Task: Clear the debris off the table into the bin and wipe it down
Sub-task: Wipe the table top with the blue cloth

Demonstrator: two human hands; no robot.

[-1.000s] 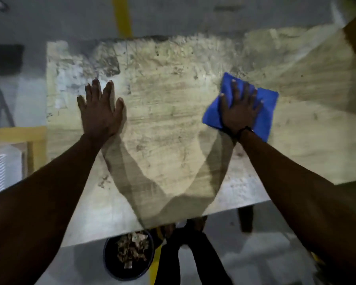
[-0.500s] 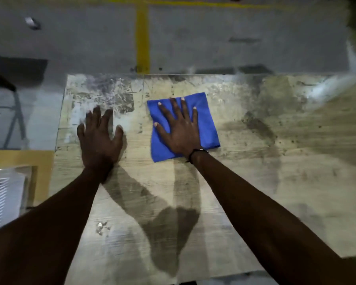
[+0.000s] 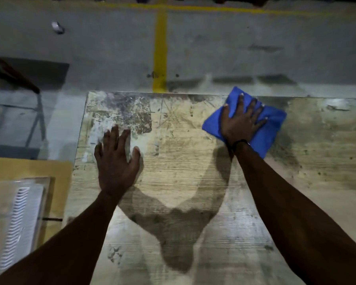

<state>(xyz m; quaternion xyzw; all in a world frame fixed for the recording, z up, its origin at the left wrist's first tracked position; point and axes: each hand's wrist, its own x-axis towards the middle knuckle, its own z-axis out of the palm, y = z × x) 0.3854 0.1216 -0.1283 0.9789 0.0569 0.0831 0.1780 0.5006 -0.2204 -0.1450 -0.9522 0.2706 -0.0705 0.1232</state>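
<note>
The table is pale wood with lots of scratches and dark, dirty marks. A patch of white and grey mess sits in its corner at 10 o'clock. The blue cloth is folded and lies flat on the table at 2 o'clock, right by the far edge.

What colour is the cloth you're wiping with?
Bright blue cloth, plain, seen best in the head view.

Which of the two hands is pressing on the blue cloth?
The right hand, spread flat on the blue cloth at the table's far edge. The left hand rests on bare tabletop.
</note>
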